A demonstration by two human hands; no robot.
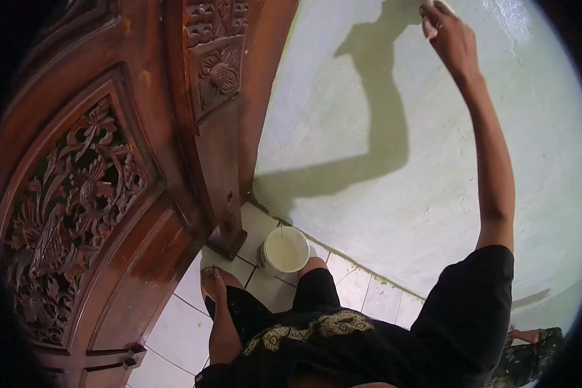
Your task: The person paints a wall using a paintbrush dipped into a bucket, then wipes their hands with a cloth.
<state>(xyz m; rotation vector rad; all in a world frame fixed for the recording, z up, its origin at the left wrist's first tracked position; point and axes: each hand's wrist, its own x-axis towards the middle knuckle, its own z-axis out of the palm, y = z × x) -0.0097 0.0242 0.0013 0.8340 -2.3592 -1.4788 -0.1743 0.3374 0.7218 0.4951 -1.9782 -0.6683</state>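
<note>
My right arm stretches up along the pale green wall (343, 123). At the picture's top edge, my right hand (451, 42) is closed on a small whitish object (443, 6), held at the wall; its kind is cut off from view. Low beside my left knee is my left hand (213, 283), its fingers curled; whether they hold anything is hidden. A round white bucket (305, 252) stands upright on the floor near my knees, with whitish, paint-like liquid (283, 252) inside. Neither hand touches the bucket.
A carved dark wooden partition (165, 139) rises on the left, its post foot (229, 242) close to the bucket. White floor tiles (178, 323) meet the wall along a rough, crumbly edge. At lower right, part of another person in dark patterned cloth (530, 355) shows.
</note>
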